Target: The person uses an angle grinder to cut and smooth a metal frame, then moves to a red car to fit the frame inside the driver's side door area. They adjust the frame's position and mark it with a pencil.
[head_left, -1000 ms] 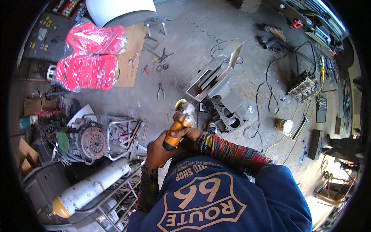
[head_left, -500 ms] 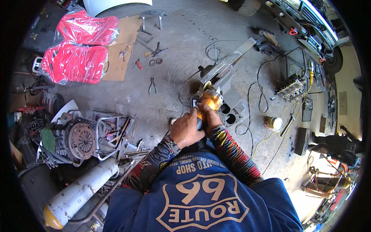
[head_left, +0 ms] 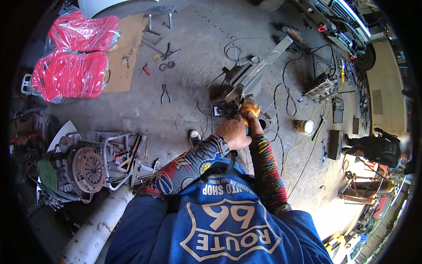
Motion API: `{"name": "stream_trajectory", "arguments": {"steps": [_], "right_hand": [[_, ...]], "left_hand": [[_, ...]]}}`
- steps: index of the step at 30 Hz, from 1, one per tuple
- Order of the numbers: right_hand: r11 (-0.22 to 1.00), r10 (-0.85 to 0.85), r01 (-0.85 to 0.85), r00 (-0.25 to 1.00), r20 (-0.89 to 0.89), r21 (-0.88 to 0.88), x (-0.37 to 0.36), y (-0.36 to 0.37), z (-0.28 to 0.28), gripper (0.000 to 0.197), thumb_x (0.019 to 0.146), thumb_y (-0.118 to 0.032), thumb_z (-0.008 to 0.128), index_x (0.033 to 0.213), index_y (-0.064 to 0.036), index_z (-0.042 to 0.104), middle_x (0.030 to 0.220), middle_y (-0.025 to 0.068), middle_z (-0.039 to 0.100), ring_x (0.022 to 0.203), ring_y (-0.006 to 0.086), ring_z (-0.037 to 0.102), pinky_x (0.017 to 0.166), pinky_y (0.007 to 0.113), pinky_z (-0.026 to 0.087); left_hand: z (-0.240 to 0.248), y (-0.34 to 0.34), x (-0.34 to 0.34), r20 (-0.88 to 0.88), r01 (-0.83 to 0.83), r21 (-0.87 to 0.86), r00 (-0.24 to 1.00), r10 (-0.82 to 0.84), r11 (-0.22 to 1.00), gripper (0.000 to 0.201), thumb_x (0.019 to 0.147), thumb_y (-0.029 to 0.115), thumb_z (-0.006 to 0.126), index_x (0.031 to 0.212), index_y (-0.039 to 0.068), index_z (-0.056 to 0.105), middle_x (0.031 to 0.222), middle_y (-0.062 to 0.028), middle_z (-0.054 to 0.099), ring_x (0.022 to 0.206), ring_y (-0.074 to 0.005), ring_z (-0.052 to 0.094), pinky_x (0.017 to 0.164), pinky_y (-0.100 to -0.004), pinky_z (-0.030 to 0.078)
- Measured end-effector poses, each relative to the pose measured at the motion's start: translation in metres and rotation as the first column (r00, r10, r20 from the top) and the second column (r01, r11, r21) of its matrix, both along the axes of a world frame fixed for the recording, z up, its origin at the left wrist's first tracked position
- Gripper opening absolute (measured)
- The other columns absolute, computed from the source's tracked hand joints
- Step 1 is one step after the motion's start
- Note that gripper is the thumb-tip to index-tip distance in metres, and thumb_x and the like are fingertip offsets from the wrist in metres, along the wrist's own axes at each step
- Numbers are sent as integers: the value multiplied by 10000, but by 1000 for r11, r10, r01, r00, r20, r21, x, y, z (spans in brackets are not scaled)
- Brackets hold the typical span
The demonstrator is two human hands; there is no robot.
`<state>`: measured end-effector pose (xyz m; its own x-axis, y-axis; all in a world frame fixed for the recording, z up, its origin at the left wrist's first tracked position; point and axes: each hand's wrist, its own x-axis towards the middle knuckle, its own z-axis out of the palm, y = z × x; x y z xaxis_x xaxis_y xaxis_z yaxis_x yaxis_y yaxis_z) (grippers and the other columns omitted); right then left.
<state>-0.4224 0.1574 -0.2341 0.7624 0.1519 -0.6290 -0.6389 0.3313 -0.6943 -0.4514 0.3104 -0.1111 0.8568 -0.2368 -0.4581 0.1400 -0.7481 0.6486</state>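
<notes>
Both my hands are closed around an orange angle grinder (head_left: pixel 250 104). My left hand (head_left: pixel 234 133) grips its rear end, nearest my body. Just beyond it, my right hand (head_left: pixel 255 125) wraps the body close to the head. The grinder's head is up against the near end of a grey steel workpiece (head_left: pixel 239 90), a long angled piece whose bar (head_left: pixel 273 52) stretches away to the far right. The grinder's disc and the exact contact spot are hard to make out behind the tool.
Cables (head_left: pixel 283 94) lie on the floor right of the workpiece, near a can (head_left: pixel 304 127). Pliers (head_left: pixel 165 94) and red plastic-wrapped seats (head_left: pixel 70 75) are to the left. A clutch assembly (head_left: pixel 90 169) and a gas cylinder (head_left: pixel 99 224) stand at lower left. Another person (head_left: pixel 378 147) is at right.
My hands and the grinder have shifted right and a little farther forward, against the workpiece end. The view has moved too, showing more of the person at right.
</notes>
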Motion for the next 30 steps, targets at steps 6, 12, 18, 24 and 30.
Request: {"name": "stream_trajectory", "arguments": {"steps": [6,12,18,24,30], "right_hand": [[998,-11,5,997,80,69,-1,0,22,291,925,-270,641,1117,-51,629,1008,32,671,970,169,628,937,320,481],[992,93,-101,990,109,75,20,-9,17,237,924,-221,627,1092,-53,632,987,32,663,960,167,631,915,308,495],[974,3,49,973,-229,222,2,5,-10,289,860,-275,693,1079,-100,625,943,54,680,881,218,665,862,385,547],[946,-12,163,881,-474,281,-37,41,23,377,814,-333,757,1129,-145,668,1072,59,690,1007,252,651,926,439,514],[956,-36,127,945,-325,265,-35,75,60,589,771,-369,827,1250,-114,597,1225,79,652,1153,253,596,1022,439,436]], "left_hand": [[14,2,-5,64,-5,-10,998,6,1000,747,768,325,701,1270,-156,428,1014,-326,681,954,-457,682,846,-488,558],[15,-11,3,9,2,-6,1000,-2,1000,799,771,357,694,1279,-186,400,1041,-342,674,994,-463,676,875,-483,551],[9,8,18,-136,181,55,976,-173,982,823,719,429,734,1284,-99,453,1052,-323,674,1007,-450,670,874,-502,532],[1,47,-11,2,145,237,989,-150,961,845,675,295,786,1398,58,417,1201,-217,651,1082,-414,646,895,-495,522],[-21,85,-16,330,38,108,941,-72,993,817,651,187,828,1385,115,473,1098,-169,669,1001,-385,668,844,-475,542]]}}
